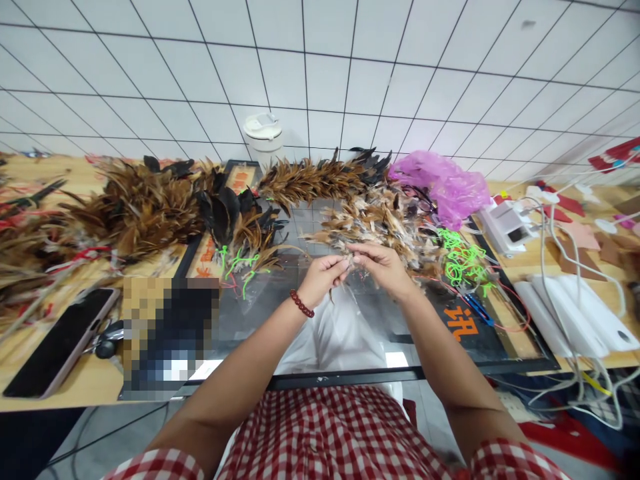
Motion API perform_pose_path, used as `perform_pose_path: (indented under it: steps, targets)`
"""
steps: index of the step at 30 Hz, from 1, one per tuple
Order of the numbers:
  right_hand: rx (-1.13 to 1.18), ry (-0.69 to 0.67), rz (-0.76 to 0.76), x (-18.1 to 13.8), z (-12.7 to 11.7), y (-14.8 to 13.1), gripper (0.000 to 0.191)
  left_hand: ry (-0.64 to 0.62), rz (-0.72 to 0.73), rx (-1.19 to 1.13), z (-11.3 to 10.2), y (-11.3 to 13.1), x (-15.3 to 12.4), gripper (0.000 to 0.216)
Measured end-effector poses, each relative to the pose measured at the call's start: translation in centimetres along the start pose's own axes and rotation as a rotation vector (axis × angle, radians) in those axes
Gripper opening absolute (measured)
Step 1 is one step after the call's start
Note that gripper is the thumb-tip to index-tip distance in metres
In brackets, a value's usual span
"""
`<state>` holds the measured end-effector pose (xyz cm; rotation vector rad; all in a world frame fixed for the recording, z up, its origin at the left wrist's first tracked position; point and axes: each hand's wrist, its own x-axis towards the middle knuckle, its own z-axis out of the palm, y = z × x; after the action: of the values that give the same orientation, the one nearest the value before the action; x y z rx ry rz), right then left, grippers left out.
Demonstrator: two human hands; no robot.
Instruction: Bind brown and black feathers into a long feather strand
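My left hand (321, 280), with a dark red bead bracelet (303, 304) at the wrist, is closed in a pinch. My right hand (389, 269) pinches from the other side, fingertips nearly touching the left ones. Between them is a small pale feather (351, 261); its exact shape is hard to make out. Just beyond my hands lies a loose pile of tan and white feathers (377, 219). Behind it stretches a thick brown feather strand (313, 179). On the left sits a bunch of black and brown feathers (250, 227) with bright green ties (235, 261).
A dark glass panel (260, 333) covers the table middle. Rightward are a pink plastic bag (443, 187), tangled green cords (460, 259), a blue-handled tool (479, 309) and white devices with cables (575, 313). More brown feathers (145, 210), a phone (60, 343) and a white cup (264, 137) also stand around.
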<state>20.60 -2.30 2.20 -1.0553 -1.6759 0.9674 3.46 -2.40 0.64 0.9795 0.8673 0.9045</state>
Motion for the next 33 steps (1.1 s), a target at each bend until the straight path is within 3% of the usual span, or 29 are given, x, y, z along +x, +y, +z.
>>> perform_pose_path:
  steps: [4,8,10,14,17,21,25,33]
  targets:
    - [0.121,-0.108,0.057,0.0,-0.1,-0.1,0.024,-0.082,-0.035,0.000,-0.1,0.3,-0.2,0.047]
    - [0.104,-0.067,0.055,0.1,0.5,0.2,0.023,-0.114,-0.017,0.007,0.0,0.1,-0.1,0.047]
    - [-0.038,-0.007,0.015,0.1,0.7,0.5,0.021,-0.041,0.015,-0.020,0.0,0.0,0.0,0.046]
    - [-0.561,0.112,-0.113,0.0,0.6,1.3,0.015,0.194,0.079,-0.151,-0.4,-0.1,0.6,0.044]
    - [-0.870,0.054,-0.160,-0.1,0.5,1.9,0.021,0.296,0.107,-0.213,-0.7,0.0,0.9,0.043]
    - [-1.044,0.024,-0.188,-0.1,1.0,2.5,0.025,0.345,0.115,-0.237,-0.9,0.1,1.0,0.044]
    - [-1.092,0.039,-0.190,-0.1,1.2,2.4,0.018,0.327,0.104,-0.222,-0.7,-0.1,1.0,0.043]
    - [-0.944,0.000,-0.438,-0.4,0.6,1.1,0.024,0.366,0.154,0.040,-0.5,-0.7,1.1,0.033]
